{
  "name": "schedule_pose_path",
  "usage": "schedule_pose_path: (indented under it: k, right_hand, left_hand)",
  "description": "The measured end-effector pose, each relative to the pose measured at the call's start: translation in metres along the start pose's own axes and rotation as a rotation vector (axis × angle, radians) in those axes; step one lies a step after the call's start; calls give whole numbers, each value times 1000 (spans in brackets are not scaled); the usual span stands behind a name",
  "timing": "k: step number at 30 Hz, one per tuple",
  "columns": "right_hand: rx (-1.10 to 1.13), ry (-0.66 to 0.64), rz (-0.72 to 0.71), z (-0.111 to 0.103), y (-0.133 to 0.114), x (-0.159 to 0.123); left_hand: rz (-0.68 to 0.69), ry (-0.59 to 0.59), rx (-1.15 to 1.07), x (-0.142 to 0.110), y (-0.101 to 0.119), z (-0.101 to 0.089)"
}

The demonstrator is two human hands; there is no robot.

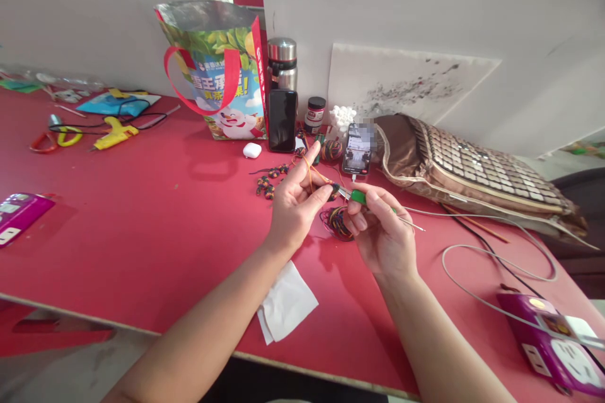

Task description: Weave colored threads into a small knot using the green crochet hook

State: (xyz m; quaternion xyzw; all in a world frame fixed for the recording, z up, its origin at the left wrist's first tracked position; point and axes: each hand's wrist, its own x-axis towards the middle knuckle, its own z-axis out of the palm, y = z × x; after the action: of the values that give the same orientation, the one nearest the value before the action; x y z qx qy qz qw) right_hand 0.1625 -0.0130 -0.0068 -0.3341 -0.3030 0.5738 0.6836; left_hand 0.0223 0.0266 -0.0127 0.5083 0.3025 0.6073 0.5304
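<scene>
My left hand (290, 214) pinches a small dark multicoloured crochet piece (334, 190) between thumb and fingers. Orange yarn (309, 171) runs around its raised index finger. In my right hand (390, 233) is a crochet hook (358, 196) with a green grip, its metal tip touching the crochet piece and its other end sticking out to the right. Just below the work lies a loose bundle of multicoloured yarn (337, 224), partly covered by my right fingers. Left of my hands, a curled crocheted strand (265, 187) rests on the red table (189, 252). Behind sits a yarn ball (331, 150).
A folded white tissue (289, 305) lies near the front edge. Behind stand a shopping bag (231, 75), a steel flask (282, 53), a black phone (282, 119) and a lit phone (358, 148). A cushion (482, 170), cable (496, 217) and purple power strip (543, 327) occupy the right.
</scene>
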Motion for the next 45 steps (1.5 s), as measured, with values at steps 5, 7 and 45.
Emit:
schedule_pose_path:
  k: [5, 7, 45]
  right_hand:
    - [27, 1, 4, 0, 5, 1]
    - [15, 11, 7, 1, 7, 1]
    - [-493, 70, -227, -16, 29, 3]
  left_hand:
    - [-17, 6, 8, -1, 0, 2]
    - [-23, 6, 10, -1, -1, 2]
    - [-149, -23, 120, -2, -16, 3]
